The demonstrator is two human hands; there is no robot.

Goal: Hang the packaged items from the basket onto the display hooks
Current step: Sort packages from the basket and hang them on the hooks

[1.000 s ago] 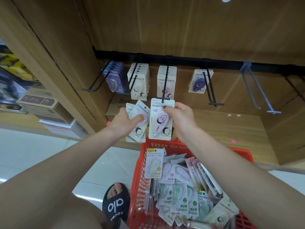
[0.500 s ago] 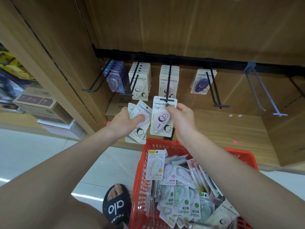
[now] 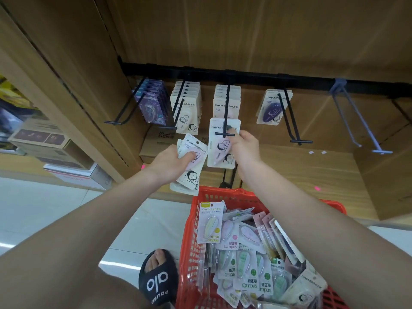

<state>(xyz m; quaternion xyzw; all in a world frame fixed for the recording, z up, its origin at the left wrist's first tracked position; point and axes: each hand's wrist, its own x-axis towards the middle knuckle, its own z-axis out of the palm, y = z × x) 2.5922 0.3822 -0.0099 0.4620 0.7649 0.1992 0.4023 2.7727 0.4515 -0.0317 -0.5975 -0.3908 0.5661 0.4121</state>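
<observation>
Pink package higher, at hook

This is a shop — the stationery aisle, by the look of it. A wood-panelled display unit carries a black rail with metal display hooks jutting from it, and rows of identical carded correction-tape packs hang on them, printed with a brand name. A red plastic shopping basket stands on the pale tiled floor, heaped with more of the same packaged items. Boxed goods sit stacked on a low shelf at the left — retail stock.
</observation>
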